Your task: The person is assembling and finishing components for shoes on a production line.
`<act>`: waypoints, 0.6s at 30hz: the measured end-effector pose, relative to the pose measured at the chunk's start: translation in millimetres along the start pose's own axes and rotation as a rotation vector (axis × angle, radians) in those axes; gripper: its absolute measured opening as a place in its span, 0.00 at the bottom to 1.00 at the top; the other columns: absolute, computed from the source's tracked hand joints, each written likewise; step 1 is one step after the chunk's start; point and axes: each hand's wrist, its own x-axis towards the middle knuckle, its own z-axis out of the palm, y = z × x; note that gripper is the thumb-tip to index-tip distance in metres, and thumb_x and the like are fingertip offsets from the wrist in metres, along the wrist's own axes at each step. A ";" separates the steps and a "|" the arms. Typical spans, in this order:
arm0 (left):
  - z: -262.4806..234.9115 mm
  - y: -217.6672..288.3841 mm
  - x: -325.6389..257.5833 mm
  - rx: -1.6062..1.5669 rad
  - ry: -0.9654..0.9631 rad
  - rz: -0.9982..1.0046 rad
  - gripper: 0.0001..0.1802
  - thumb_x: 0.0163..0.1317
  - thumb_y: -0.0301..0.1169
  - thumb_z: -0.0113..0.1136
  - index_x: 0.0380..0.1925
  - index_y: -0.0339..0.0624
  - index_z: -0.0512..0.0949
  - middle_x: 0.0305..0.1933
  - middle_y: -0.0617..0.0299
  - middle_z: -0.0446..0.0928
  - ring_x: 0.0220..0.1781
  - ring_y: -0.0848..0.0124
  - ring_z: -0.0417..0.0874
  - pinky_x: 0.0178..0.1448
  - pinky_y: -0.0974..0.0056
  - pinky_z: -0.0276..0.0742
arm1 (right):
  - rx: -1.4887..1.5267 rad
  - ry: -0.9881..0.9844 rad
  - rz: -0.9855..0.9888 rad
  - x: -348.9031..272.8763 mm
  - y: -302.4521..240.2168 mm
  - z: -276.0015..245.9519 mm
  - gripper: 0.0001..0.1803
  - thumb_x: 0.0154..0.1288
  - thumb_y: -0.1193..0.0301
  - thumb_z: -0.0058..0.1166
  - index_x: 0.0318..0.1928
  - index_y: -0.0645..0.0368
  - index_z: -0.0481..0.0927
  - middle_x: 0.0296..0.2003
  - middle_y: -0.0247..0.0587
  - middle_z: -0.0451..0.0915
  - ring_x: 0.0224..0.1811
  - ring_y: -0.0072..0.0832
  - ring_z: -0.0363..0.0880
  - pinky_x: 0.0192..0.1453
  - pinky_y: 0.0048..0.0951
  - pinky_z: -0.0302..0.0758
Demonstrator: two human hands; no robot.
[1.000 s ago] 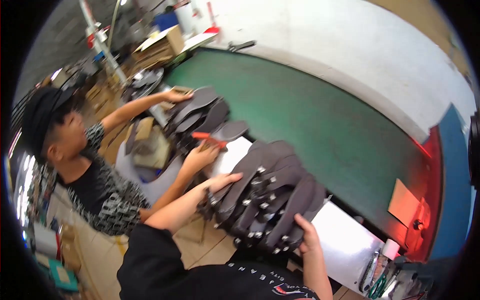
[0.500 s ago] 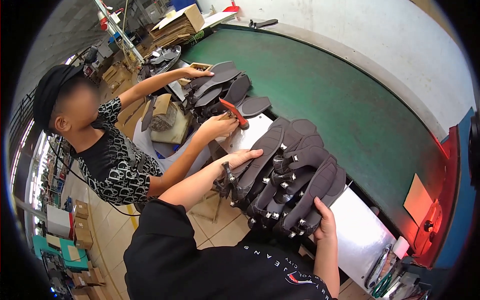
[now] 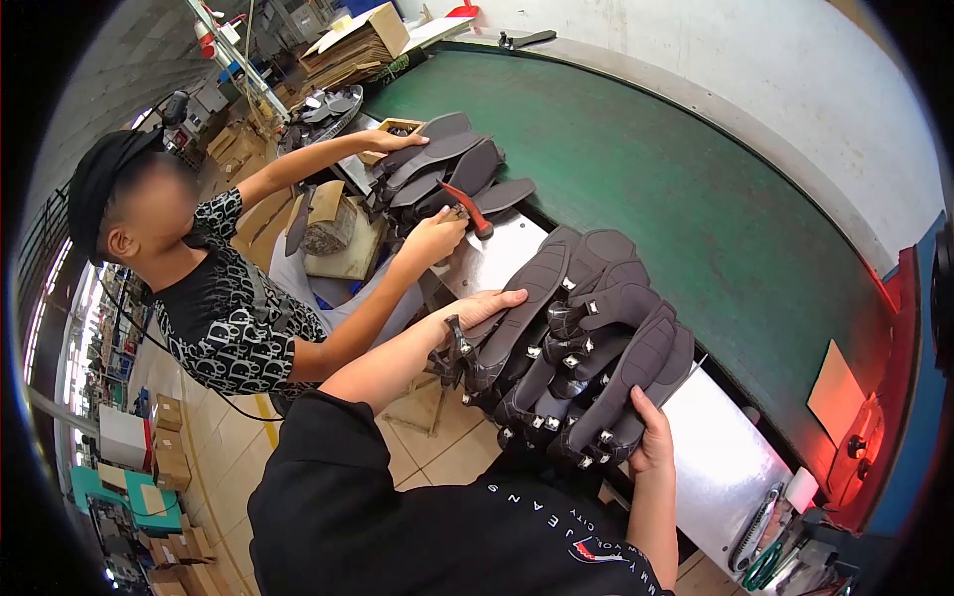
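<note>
A green belt [image 3: 696, 189] curved along a white wall, with a steel plate [image 3: 720, 467] at its near edge. On that plate stood a fanned stack of dark shoe soles [image 3: 581, 338]. The left hand [image 3: 484, 306] lay flat and open on the leftmost sole, fingers spread. The right hand [image 3: 651, 437] curled around the stack's right end, gripping it. Beside them, a co-worker's hand [image 3: 434, 238] held a red-handled hammer [image 3: 467, 207] near a second stack of soles [image 3: 447, 169].

Left hand: my left hand [image 3: 485, 308] lay flat on the dark insoles [image 3: 581, 338].
Right hand: my right hand [image 3: 651, 437] gripped their near end.
Co-worker: beyond the insoles, a red-headed hammer [image 3: 469, 211] in hand.
</note>
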 end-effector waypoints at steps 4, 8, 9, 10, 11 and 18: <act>7.8 6.9 -4.6 -0.014 0.009 0.007 0.31 0.61 0.56 0.58 0.50 0.39 0.76 0.43 0.63 0.81 0.38 0.75 0.82 0.41 0.71 0.79 | 0.002 0.005 -0.004 0.7 -0.1 1.3 0.21 0.63 0.66 0.59 0.52 0.67 0.75 0.44 0.46 0.81 0.44 0.35 0.82 0.51 0.37 0.80; 3.3 3.7 -1.5 -0.023 0.018 -0.014 0.32 0.60 0.56 0.59 0.50 0.38 0.76 0.43 0.62 0.81 0.39 0.74 0.82 0.43 0.70 0.79 | -0.009 0.008 -0.016 0.7 0.4 2.6 0.21 0.62 0.66 0.59 0.52 0.67 0.74 0.43 0.46 0.81 0.44 0.36 0.82 0.50 0.37 0.80; 3.3 3.7 -1.0 -0.036 0.019 -0.021 0.32 0.60 0.56 0.59 0.51 0.38 0.75 0.43 0.62 0.81 0.39 0.74 0.82 0.44 0.69 0.79 | -0.009 0.008 -0.015 0.6 -0.2 2.9 0.21 0.62 0.66 0.59 0.52 0.67 0.74 0.43 0.46 0.81 0.44 0.36 0.82 0.50 0.37 0.80; 3.0 3.8 -0.7 -0.050 0.020 -0.027 0.32 0.61 0.56 0.59 0.52 0.38 0.75 0.43 0.61 0.81 0.40 0.74 0.83 0.44 0.69 0.80 | -0.009 0.007 -0.009 0.5 -0.9 2.9 0.22 0.62 0.66 0.59 0.52 0.67 0.74 0.43 0.46 0.81 0.44 0.36 0.82 0.50 0.37 0.80; 2.8 3.6 -0.2 -0.049 0.019 -0.028 0.32 0.61 0.56 0.59 0.52 0.38 0.75 0.43 0.61 0.81 0.40 0.74 0.83 0.44 0.69 0.80 | -0.009 0.007 -0.004 0.2 -0.8 2.7 0.22 0.62 0.66 0.59 0.52 0.67 0.74 0.43 0.47 0.81 0.44 0.36 0.82 0.50 0.38 0.80; -1.0 2.9 1.4 -0.027 -0.001 -0.021 0.35 0.60 0.57 0.58 0.55 0.38 0.73 0.48 0.58 0.80 0.43 0.71 0.83 0.47 0.66 0.80 | -0.009 0.016 -0.008 -2.3 -3.4 8.2 0.22 0.62 0.67 0.59 0.52 0.68 0.74 0.44 0.46 0.81 0.44 0.36 0.82 0.50 0.37 0.80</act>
